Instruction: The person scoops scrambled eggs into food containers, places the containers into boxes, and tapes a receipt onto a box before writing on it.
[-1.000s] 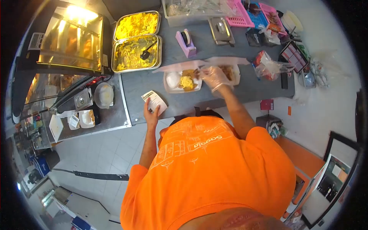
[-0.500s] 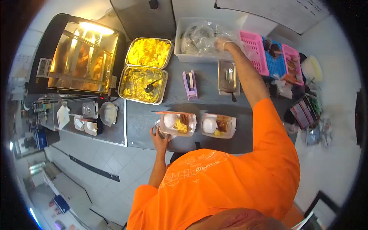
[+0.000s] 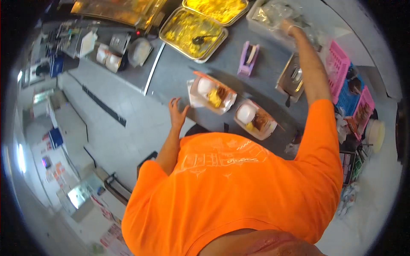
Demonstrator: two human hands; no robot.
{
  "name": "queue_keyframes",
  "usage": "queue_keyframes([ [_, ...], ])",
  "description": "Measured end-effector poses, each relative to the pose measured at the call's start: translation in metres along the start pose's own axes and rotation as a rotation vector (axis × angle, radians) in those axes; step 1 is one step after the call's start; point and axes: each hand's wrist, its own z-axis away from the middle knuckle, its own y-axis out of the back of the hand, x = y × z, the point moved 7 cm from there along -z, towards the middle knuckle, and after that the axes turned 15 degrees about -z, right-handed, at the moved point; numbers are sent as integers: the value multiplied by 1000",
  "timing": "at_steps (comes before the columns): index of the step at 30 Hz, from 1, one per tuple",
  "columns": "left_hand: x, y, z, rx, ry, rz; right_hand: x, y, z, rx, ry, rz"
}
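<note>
My left hand (image 3: 177, 114) is off the counter's front edge with its fingers spread and nothing in them. Nearest to it is a paper food box (image 3: 230, 106) holding a white round cup, yellow food and brown food, with white paper under its left side. A second, similar food box (image 3: 265, 130) sits to its right. My right arm stretches across the counter, and my right hand (image 3: 287, 26) is in a clear plastic bin (image 3: 261, 30) among clear plastic packaging. Its fingers are blurred and partly hidden, so any grip on the packaging cannot be made out.
Two foil trays of yellow food stand at the back, the nearer tray (image 3: 171, 36) with a black spoon (image 3: 200, 40). A purple tape dispenser (image 3: 245, 64) and a lidded metal container (image 3: 287, 83) are mid-counter. Pink baskets (image 3: 338, 64) and a blue basket (image 3: 345, 100) line the right.
The view has turned and shifted, so the counter appears tilted and higher. My left hand has come away from beside the left food box and opened. My right hand is still in the bin.
</note>
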Motion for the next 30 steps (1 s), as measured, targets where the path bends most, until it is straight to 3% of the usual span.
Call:
queue_keyframes([
  [1,-7,-1,5,2,26,18,-6,6,9,-58,37,22],
  [2,-12,-3,3,18,42,41,-19,24,50,89,-51,-48],
  [4,-21,-3,-1,39,41,63,-34,37,63,292,27,-49],
  [12,-27,16,5,45,89,112,-63,20,11,333,114,-252],
  [18,2,58,-14,254,79,140,-18,-3,-28,560,187,-680],
  [20,114,117,-76,505,-276,211,18,-1,-30,703,198,-757],
  [22,222,150,-130,591,-658,289,49,0,-17,841,191,-790],
  [23,276,150,-159,464,-701,304,48,4,0,842,113,-876],
  [24,329,144,-187,411,-881,200,38,11,25,844,35,-964],
  [25,365,114,-217,264,-854,47,34,18,47,852,-40,-1051],
  [27,415,34,-276,203,-909,-387,52,12,51,737,-134,-721],
  [29,454,-24,-309,99,-888,-649,56,-9,48,505,-55,-129],
  [30,466,-50,-322,46,-868,-779,52,-9,61,489,-99,-172],
])
